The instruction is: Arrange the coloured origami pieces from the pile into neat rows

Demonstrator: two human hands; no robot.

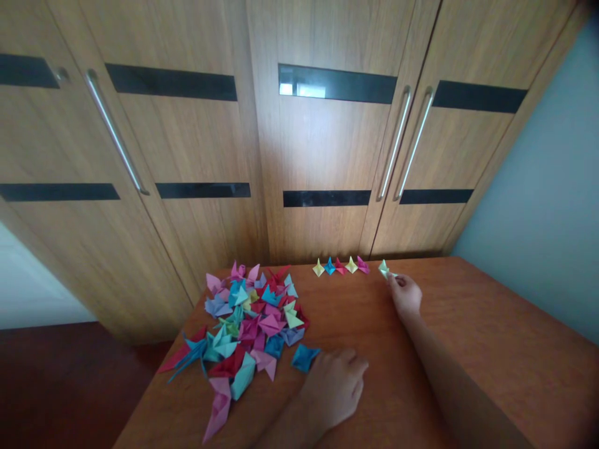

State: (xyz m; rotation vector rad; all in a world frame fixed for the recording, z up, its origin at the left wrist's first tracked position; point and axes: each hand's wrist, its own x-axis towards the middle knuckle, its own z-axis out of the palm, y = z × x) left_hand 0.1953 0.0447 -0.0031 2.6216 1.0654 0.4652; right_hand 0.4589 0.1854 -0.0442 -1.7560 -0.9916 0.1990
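A pile of folded paper pieces in pink, red, blue, green and purple covers the left part of the wooden table. Along the back edge stands a row of several small folded papers, among them a yellow one and a blue one. To the right of that row, my right hand pinches a pale green folded paper by its edge. My left hand rests low over the table with its fingers curled, beside a blue folded paper; what its fingers hold, if anything, is hidden.
Wooden cabinet doors with metal handles and dark strips rise behind the table. A pale blue wall is at the right. Dark floor shows at the lower left.
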